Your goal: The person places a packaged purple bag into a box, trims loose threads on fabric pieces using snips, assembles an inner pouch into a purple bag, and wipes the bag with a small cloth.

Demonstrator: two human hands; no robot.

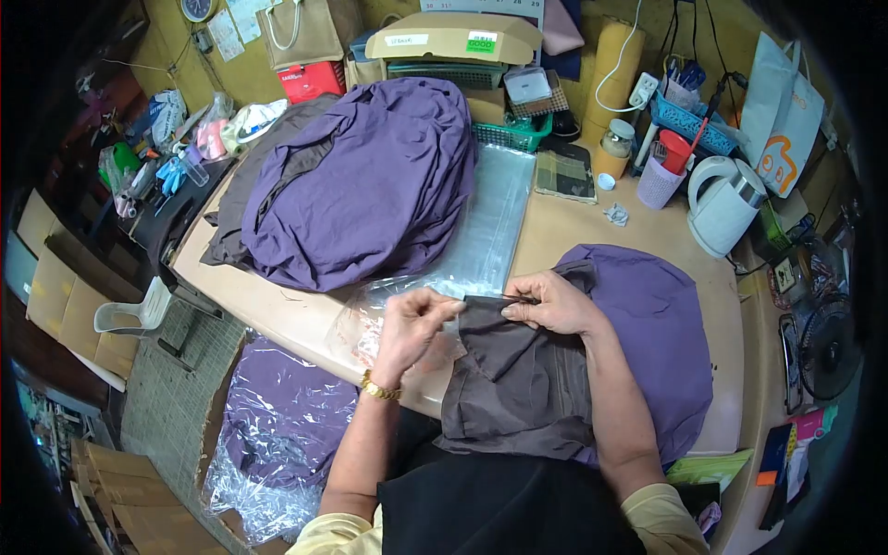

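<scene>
The table looks smooth. At its near edge, the gray cloth is dull and wrinkly. On the table, clear plastic bags shine. Down beside it, a bundle has shiny, crinkly plastic around purple cloth.

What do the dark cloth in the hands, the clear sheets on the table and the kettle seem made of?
Dark cloth: thin fabric, perhaps synthetic, faintly sheened, with crisp creases.
Clear sheets: probably plastic film, glossy, see-through with pale glints.
Kettle: smooth white shell, plastic or painted metal; its soft, even shine leaves that open.
</scene>
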